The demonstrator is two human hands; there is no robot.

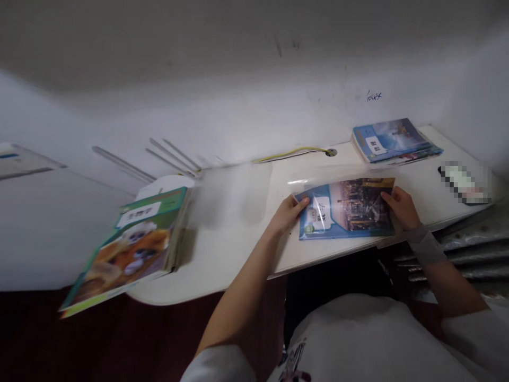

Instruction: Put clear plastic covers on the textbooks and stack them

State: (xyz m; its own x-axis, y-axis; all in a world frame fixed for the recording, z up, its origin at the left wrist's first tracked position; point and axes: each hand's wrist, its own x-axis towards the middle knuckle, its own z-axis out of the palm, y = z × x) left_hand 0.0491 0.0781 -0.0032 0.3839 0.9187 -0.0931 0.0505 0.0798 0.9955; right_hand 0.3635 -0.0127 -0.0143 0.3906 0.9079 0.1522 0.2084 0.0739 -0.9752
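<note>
At the front edge of a white, round-cornered table (226,254), a blue paperback book (345,209) lies inside a loose clear plastic sleeve (342,175), held between both hands. The left hand (287,215) grips the book's left corner through the plastic, fingers curled over it, and the right hand (401,208) grips its right edge, partly closed. A stack of blue paperback books (392,140) sits near the far right corner, a thick green textbook with an animal cover (135,241) overhangs the left end, and a yellow cable (292,154) runs along the back edge into a round grommet (331,153)
</note>
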